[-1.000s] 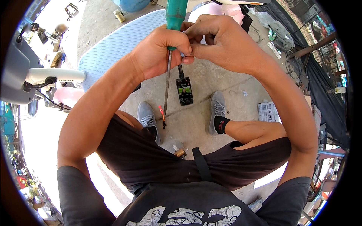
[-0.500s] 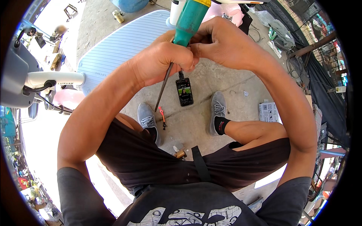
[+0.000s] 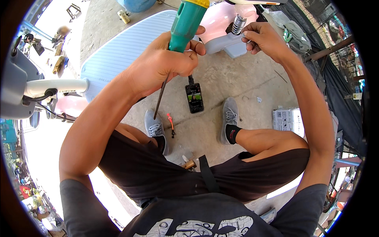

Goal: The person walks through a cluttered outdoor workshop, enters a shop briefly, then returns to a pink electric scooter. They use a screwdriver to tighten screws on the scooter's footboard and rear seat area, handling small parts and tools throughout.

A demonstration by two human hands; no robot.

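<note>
While the left hand (image 3: 167,57) keeps its thumb and lower fingers wrapped round the bottom of the green-handled screwdriver (image 3: 184,29), its other fingers stick out past the handle, so the hold looks partial. A twist or a bump on the tall handle above the fist could make the tool swivel. Its bare shaft points down from those fingers, the tip lining up with the left shoe (image 3: 154,122) — how high above it, I cannot tell — so a slip would likely send metal toward the foot. The phone (image 3: 194,98) lies on the floor below the left fingers, and a dropped tool could strike its screen.

Off to the right, the right hand (image 3: 266,39) has thumb and fingertips drawn together just beside the metal spring (image 3: 238,24) and the grey curved part (image 3: 223,43); whether they pinch something small is unclear. Anything tiny there could fall if the thumb eases, and knuckles could scrape the coils if the hand jerks leftward.
</note>
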